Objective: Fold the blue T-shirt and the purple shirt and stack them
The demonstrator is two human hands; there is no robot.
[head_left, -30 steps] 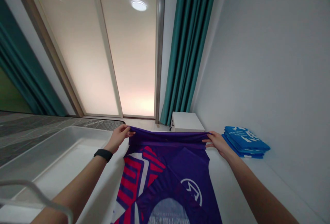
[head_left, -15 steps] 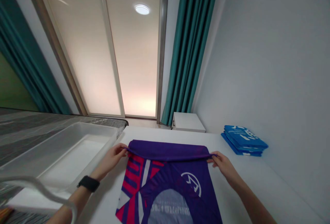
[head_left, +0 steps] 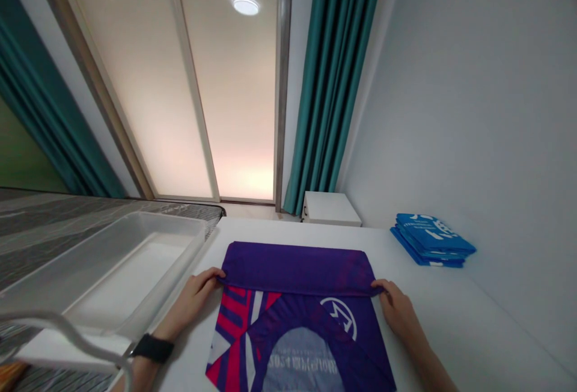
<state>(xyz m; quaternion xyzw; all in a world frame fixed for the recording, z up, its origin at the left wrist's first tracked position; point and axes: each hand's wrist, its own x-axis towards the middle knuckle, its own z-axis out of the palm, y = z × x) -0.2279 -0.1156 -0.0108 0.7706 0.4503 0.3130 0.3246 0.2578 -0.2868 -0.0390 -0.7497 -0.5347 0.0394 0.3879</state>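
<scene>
A purple T-shirt (head_left: pixel 302 269) with red and white patterning lies on the white table, its neck opening toward me. The far end is folded over toward me as a flat band across the shirt. At the band's left corner, my left hand (head_left: pixel 198 297) pinches the fabric between thumb and fingers; a black watch is on that wrist. My right hand (head_left: pixel 395 308) pinches the opposite corner on the right. Grey lining with printed lettering shows through the neck opening. The shirt's nearest part runs out of view.
Left of the table stands a whitish plastic bin (head_left: pixel 171 254). A stack of folded blue cloth items (head_left: pixel 430 238) sits at the table's right, near the wall. Beyond the far edge is a small white cabinet (head_left: pixel 331 208). A pale curved tube (head_left: pixel 67 329) crosses the lower left.
Both hands have drawn the folded edge nearer to me and lower, so the purple band is deeper and flatter. Each hand keeps its corner. The camera view has shifted slightly.
</scene>
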